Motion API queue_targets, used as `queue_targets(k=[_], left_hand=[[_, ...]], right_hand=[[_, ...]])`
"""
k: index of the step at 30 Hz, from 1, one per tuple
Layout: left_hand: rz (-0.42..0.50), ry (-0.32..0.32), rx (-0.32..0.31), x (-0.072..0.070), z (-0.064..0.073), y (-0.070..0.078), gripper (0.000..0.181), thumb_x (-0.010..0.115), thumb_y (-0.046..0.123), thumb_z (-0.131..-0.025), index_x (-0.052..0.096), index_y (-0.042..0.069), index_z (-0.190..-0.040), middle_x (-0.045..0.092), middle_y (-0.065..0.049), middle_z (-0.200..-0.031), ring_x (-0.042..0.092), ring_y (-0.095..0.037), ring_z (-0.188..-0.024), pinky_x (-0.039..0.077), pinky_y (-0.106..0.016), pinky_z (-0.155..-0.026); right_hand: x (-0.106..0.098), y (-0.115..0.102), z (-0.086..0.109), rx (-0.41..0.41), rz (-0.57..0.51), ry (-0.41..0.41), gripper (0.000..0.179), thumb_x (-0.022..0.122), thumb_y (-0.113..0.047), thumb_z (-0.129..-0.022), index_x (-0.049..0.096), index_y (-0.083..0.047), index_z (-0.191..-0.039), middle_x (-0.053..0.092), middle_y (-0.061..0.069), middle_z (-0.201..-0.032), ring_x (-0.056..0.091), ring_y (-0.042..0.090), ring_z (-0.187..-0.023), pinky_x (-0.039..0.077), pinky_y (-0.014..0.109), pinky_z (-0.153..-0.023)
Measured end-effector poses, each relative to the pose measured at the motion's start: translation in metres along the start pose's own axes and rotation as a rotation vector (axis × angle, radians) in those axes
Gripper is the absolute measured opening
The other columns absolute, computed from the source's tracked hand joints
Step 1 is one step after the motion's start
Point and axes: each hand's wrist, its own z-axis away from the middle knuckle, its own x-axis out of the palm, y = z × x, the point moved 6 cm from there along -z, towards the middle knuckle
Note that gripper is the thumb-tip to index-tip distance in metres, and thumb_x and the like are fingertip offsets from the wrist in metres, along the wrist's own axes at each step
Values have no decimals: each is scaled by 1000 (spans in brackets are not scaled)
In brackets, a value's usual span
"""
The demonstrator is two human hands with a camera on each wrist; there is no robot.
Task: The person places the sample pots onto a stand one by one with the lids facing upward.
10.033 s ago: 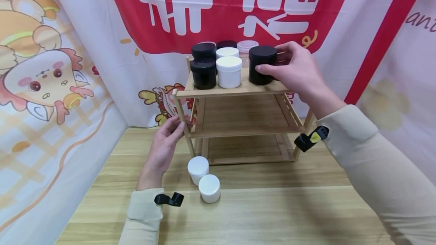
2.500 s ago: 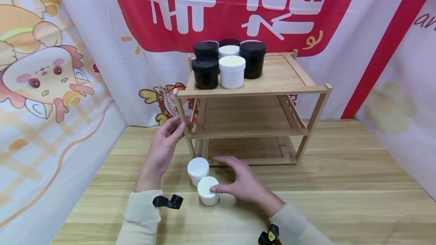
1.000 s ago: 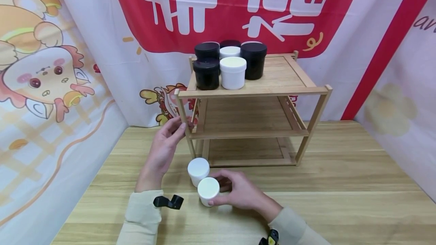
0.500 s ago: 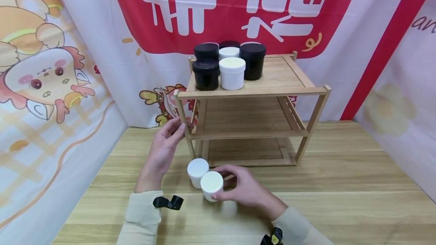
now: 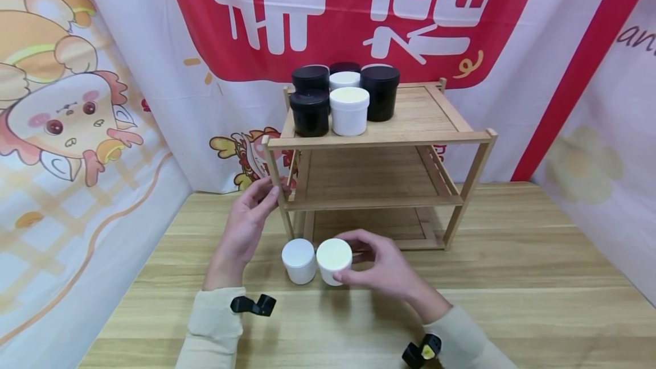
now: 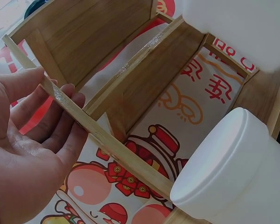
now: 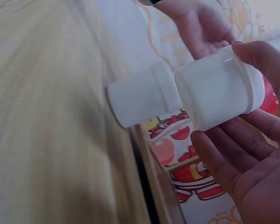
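Note:
My right hand [image 5: 381,263] grips a white lidded jar [image 5: 334,261] between thumb and fingers. The right wrist view shows this jar [image 7: 219,91] held off the tabletop. A second white jar [image 5: 299,262] stands on the table just to its left. My left hand [image 5: 246,226] holds the front left post of a wooden rack [image 5: 379,140]; in the left wrist view the thumb lies on one side of the post [image 6: 70,105] and the fingers go behind it. On the rack's top shelf, a white jar [image 5: 350,113] stands at the front between black jars.
A small black jar [image 5: 310,115] and a larger black jar [image 5: 380,95] stand on the top shelf, with more jars behind. Below are two lower shelves [image 5: 374,172]. The rack stands on a wood-grain table [image 5: 512,255], before printed cloth walls [image 5: 246,16].
Earlier, my right hand set a large black jar on the top shelf. It then took the nearer white jar, lifted it and moved it right and forward. My left hand stays on the post.

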Motion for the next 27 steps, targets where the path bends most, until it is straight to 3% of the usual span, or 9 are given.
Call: queue_targets(k=[4, 9, 27], left_hand=[[4, -4, 14, 1, 0, 0, 46, 58, 20, -112, 50, 3, -154, 61, 2, -140, 52, -17, -134, 44, -33, -121], [20, -8, 38, 1, 0, 1, 47, 58, 18, -112, 49, -1, -154, 61, -3, -141, 56, -15, -129, 47, -29, -117], [33, -22, 47, 0, -2, -1, 45, 59, 20, -112, 51, 0, -152, 64, 6, -135, 58, -16, -129, 48, -30, -118]], right_hand=[[-10, -6, 2, -19, 18, 22, 61, 96, -20, -80, 70, -17, -135, 75, 5, -128, 72, 24, -112, 62, 49, -102], [-21, -13, 4, -53, 41, 42, 60, 95, -20, -80, 70, -17, -135, 76, 4, -125, 72, 26, -109, 63, 45, -99], [-59, -26, 13, -42, 71, 103, 57, 93, -17, -84, 70, -16, -136, 76, 8, -125, 73, 29, -107, 64, 46, -94]])
